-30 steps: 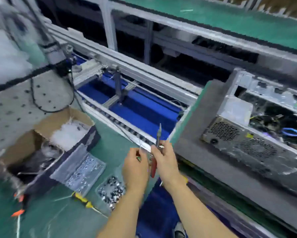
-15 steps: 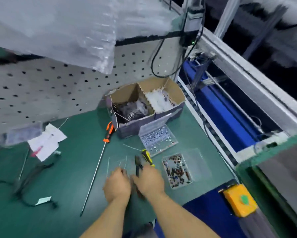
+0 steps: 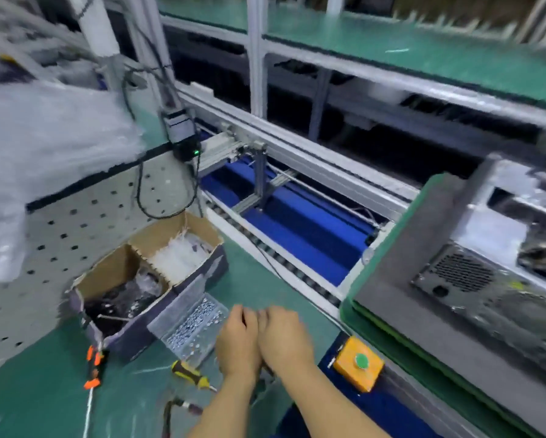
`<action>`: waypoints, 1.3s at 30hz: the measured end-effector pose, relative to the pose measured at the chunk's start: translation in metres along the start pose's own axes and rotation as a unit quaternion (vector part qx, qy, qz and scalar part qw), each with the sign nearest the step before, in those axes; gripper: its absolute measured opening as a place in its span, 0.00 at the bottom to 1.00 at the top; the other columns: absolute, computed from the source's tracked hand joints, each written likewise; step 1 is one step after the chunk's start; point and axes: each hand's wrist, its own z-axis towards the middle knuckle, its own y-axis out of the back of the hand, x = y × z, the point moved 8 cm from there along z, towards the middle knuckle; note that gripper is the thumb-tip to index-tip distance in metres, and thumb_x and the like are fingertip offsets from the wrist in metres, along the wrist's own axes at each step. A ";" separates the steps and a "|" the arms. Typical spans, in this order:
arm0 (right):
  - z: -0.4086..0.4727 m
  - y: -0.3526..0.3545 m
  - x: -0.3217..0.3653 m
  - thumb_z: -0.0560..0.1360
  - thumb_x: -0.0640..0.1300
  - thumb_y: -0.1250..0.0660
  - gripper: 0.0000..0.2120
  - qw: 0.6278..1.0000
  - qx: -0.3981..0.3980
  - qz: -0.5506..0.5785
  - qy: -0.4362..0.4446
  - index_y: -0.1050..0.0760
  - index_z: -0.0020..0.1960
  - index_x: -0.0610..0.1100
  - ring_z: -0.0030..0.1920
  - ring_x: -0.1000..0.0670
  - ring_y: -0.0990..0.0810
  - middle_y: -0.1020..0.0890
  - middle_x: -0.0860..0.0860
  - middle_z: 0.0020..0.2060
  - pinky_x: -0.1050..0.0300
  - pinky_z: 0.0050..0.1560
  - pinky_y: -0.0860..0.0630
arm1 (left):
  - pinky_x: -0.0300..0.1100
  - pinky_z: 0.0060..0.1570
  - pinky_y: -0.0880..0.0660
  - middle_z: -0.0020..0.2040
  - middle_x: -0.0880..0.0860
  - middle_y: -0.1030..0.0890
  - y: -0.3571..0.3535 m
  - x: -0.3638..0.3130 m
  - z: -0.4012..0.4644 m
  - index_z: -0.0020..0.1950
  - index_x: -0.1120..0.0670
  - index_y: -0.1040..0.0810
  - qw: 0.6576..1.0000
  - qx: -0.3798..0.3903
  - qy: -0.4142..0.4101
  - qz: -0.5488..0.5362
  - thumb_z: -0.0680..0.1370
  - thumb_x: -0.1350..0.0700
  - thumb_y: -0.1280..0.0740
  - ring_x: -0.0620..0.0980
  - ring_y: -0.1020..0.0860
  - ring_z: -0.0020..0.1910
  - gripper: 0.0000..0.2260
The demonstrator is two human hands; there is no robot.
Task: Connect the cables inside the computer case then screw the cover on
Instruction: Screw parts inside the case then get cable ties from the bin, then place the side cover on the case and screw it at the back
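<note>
While I look down, green counter (image 3: 265, 279) adjoins a blue conveyor (image 3: 297, 222); computer case (image 3: 492, 279) sits far right. Left hand (image 3: 238, 343) and right hand (image 3: 282, 338) touch; fingers curled downward, grip indeterminate.

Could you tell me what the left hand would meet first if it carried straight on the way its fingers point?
Probably the clear tray of screws, just ahead of the left hand; motion blur leaves height uncertain.

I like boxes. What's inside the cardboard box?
The cardboard box has two parts: white plastic strips in the far one, dark shiny bags in the near one. Anything beneath them is covered.
</note>
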 end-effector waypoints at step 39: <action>0.020 0.302 -0.169 0.80 0.42 0.41 0.17 0.949 -0.308 0.068 -0.005 0.27 0.68 0.46 0.60 0.42 0.24 0.21 0.46 0.60 0.47 0.57 0.26 | 0.52 0.43 0.27 0.44 0.51 0.22 -0.169 -0.333 -0.076 0.50 0.53 0.25 0.890 0.037 -0.416 0.184 0.78 0.54 0.40 0.56 0.26 0.44 0.06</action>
